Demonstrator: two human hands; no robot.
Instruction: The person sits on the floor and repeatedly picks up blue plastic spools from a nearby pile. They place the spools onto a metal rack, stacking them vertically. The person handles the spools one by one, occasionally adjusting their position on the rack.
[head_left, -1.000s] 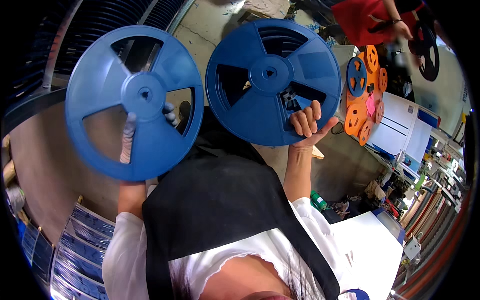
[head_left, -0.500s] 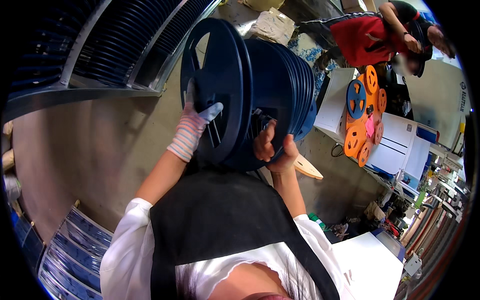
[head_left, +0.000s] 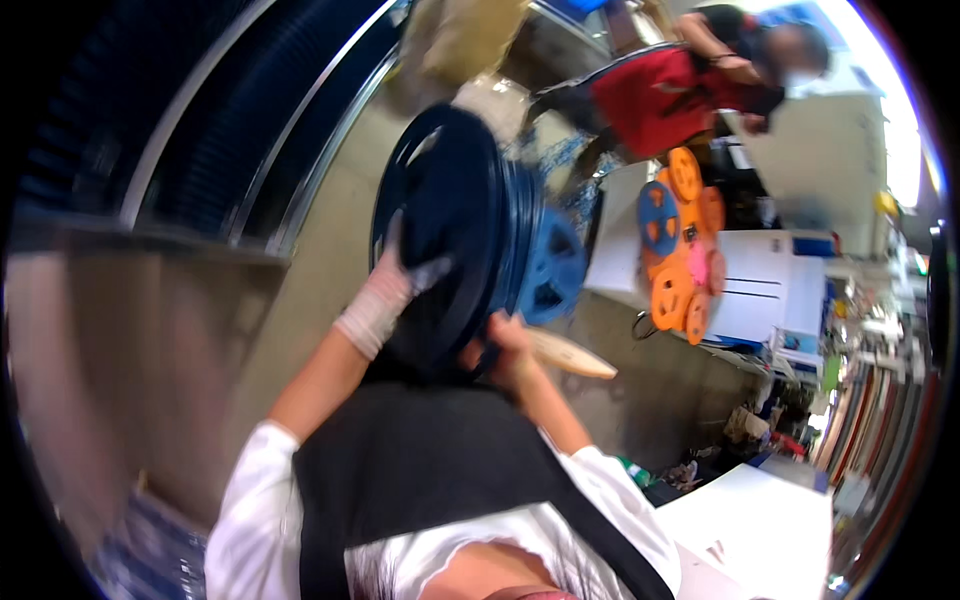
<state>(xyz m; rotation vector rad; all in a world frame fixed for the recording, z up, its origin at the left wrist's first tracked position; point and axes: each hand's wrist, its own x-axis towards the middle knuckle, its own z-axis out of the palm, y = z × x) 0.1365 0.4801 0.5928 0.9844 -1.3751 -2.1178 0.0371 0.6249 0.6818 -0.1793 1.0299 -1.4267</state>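
Observation:
A stack of dark blue plastic reels (head_left: 450,250), round flanges side by side, is held up in front of my black apron. My left hand (head_left: 390,290), in a pale striped glove, grips the face of the nearest reel, its thumb laid across the flange. My bare right hand (head_left: 503,350) is curled at the lower right edge of the stack; blur and the reels hide part of its fingers. Just beyond the stack stands a lighter blue reel (head_left: 553,265) with openings in its face. Whether it touches the stack I cannot tell.
A pale pointed board (head_left: 575,354) juts out below the lighter reel. Racks of dark reels (head_left: 190,110) line the upper left. At right, orange reels (head_left: 670,298) cluster by a white cabinet (head_left: 750,290). Another person in red (head_left: 650,100) stands at upper right. A white tabletop (head_left: 750,525) lies lower right.
The view has shifted and blurred. My right hand has moved left, closer to my left hand. The stack looks shorter, and the lighter blue reel beyond it shows more fully.

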